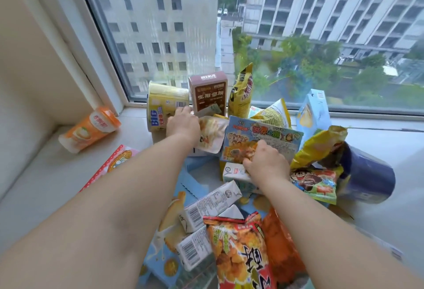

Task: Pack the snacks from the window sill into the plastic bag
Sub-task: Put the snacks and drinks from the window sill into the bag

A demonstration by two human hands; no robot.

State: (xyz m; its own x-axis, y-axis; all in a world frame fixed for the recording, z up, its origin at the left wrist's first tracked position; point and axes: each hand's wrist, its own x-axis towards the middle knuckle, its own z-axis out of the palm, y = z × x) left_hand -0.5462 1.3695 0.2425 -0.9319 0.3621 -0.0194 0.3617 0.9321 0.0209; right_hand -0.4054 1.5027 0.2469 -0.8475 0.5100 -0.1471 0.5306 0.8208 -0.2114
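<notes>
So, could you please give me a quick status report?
Left hand reaching at yellow BIG tub. Right hand gripping blue cartoon packet. Plastic bag unseen.

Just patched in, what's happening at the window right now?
A person is reaching with both arms into a pile of snacks on the window sill. The left hand rests on a pale snack pouch next to the yellow BIG tub. The right hand grips the lower edge of a light blue cartoon packet. Milk cartons, a red snack bag and an orange cup lie around. No plastic bag is clearly in view, so packing looks barely begun.
</notes>
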